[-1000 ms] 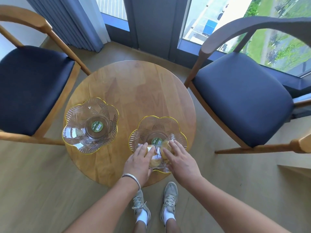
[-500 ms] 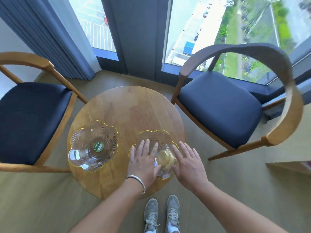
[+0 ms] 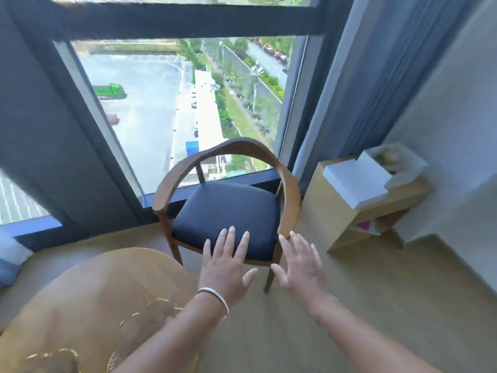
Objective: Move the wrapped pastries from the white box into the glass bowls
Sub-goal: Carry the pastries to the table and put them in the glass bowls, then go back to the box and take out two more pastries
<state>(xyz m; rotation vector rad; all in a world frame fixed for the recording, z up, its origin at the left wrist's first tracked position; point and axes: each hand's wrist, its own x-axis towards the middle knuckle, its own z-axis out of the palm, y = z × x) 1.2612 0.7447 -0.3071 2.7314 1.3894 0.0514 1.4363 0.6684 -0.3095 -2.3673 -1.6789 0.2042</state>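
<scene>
My left hand (image 3: 225,267) and my right hand (image 3: 300,265) hover in mid-air with fingers spread and nothing in them, in front of the chair. The white box (image 3: 376,175) stands open on a low wooden cabinet at the right, far beyond my hands; pale wrapped pastries (image 3: 387,157) show blurred inside it. The two glass bowls with gold rims are smeared by motion at the bottom left: one bowl (image 3: 51,359) near the frame's corner, the other bowl (image 3: 150,308) partly under my left forearm. Their contents cannot be made out.
A wooden armchair with a dark blue seat (image 3: 228,208) stands between the round wooden table (image 3: 94,281) and the low wooden cabinet (image 3: 338,214). A tall window and blue curtains (image 3: 347,90) are behind. Wood floor (image 3: 390,292) lies to the right.
The view has swung up and to the right, away from the table. Both hands have left the right bowl, where the pastries stayed, and now hang open in front of the chair.
</scene>
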